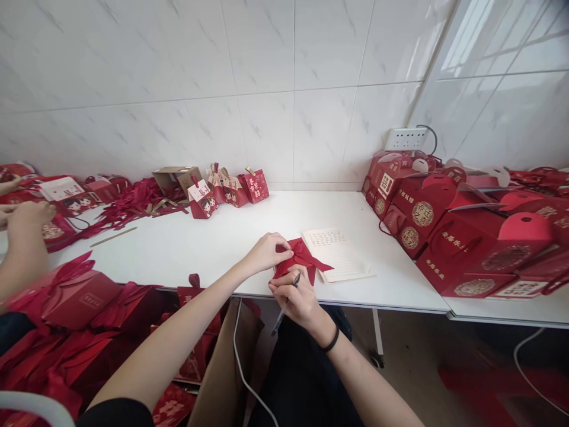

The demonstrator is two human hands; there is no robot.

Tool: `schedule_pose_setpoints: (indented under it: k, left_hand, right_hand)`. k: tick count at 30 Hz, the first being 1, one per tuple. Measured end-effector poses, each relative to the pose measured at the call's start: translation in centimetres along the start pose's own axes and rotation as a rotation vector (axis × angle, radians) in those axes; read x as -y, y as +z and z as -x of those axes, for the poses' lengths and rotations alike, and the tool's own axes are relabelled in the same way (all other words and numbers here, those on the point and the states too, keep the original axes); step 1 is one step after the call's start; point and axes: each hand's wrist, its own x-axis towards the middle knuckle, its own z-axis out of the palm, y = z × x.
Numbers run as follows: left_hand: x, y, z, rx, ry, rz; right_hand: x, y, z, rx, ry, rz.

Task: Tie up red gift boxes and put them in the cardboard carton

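A small red box [281,270] topped with a red ribbon bow [304,255] sits at the table's front edge, in front of me. My left hand [269,252] pinches the ribbon from the left side. Closed around a pen [288,296], which slants down toward my lap, is my right hand [297,299]. Its fingertips also touch the near side of the box and ribbon. One ribbon tail points right, over a notebook [351,261] with handwritten lines. My hands partly cover the box.
Red gift boxes [471,249] are piled at right, below a power strip [406,139]. Small boxes [229,190] stand near the wall, beside loose ribbons [133,204]. Another person's hand [31,219] works at far left. Bow-tied boxes [66,296] fill the lower left.
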Motion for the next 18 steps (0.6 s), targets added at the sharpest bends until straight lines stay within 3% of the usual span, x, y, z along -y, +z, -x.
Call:
schedule_pose_setpoints:
  k: [3, 6, 8, 12, 15, 18]
  left_hand:
    - [0.2, -0.2, 0.0, 0.036, 0.043, 0.005]
    - [0.2, -0.4, 0.0, 0.065, 0.073, 0.002]
    - [0.1, -0.5, -0.1, 0.064, 0.072, -0.008]
    - [-0.1, -0.5, -0.4, 0.082, 0.056, -0.012]
    - [0.1, -0.5, -0.2, 0.090, 0.062, 0.020]
    - [0.6, -0.5, 0.6, 0.008, 0.044, 0.108]
  right_hand:
    - [-0.5, -2.7, -1.2, -0.013, 0.031, -0.033]
    - [-3.0, -5.5, -2.5, -0.110, 0.383, 0.030]
    - [-5.2, -6.4, -3.0, 0.027, 0.602, -0.009]
    - [-8.1, -5.9, -3.5, 0.320, 0.740, -0.153]
    - [-8.4, -5.1, -3.8, 0.337, 0.806, -0.213]
    - [-8.0, -4.9, -4.1, 0.297, 0.900, -0.308]
